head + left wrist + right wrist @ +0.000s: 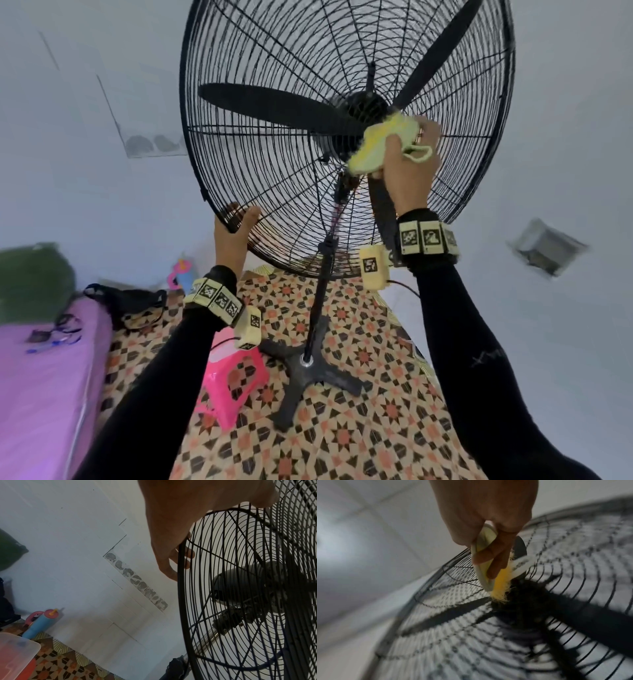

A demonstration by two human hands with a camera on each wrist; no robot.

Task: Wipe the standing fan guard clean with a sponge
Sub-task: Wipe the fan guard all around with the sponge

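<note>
- Right hand point(409, 164) clutches a fluffy yellow-green sponge point(383, 142), pressed on the black wire fan guard point(274, 164) by the hub.
- Left hand point(234, 233) curls round the guard's lower-left rim.
- Fan stands on patterned floor point(359, 428).

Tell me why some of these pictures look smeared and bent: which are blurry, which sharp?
Head view: mostly sharp, but the wide lens bows the fan guard and walls. Left wrist view: the guard wires are crisp, the left hand close and soft. Right wrist view: heavy blur across the guard, only the right hand and sponge fairly clear.
</note>
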